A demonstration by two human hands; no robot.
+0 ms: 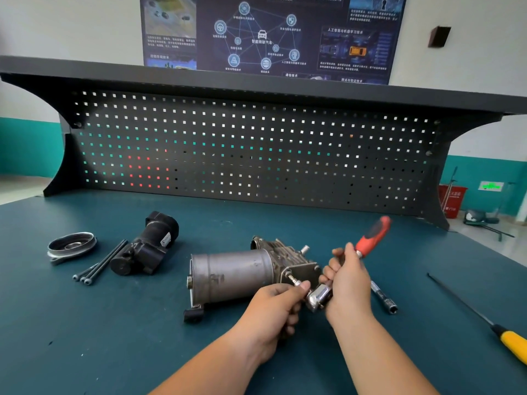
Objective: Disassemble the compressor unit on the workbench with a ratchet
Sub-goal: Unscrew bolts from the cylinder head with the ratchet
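Note:
The compressor unit [236,273], a grey metal cylinder with a cast head at its right end, lies on its side in the middle of the workbench [142,337]. A ratchet [370,238] with a red and black handle has its chrome head [319,297] at the unit's right end, its bit on a bolt there. My right hand [346,283] grips the ratchet shaft just below the handle. My left hand [273,309] pinches the bit or extension between the ratchet head and the bolt.
Removed parts lie at the left: a black motor piece [148,246], three long black bolts [99,265] and a round metal cover [71,246]. A socket extension [385,299] lies right of my hands. A yellow-handled screwdriver [510,343] sits at the far right. A pegboard [256,149] backs the bench.

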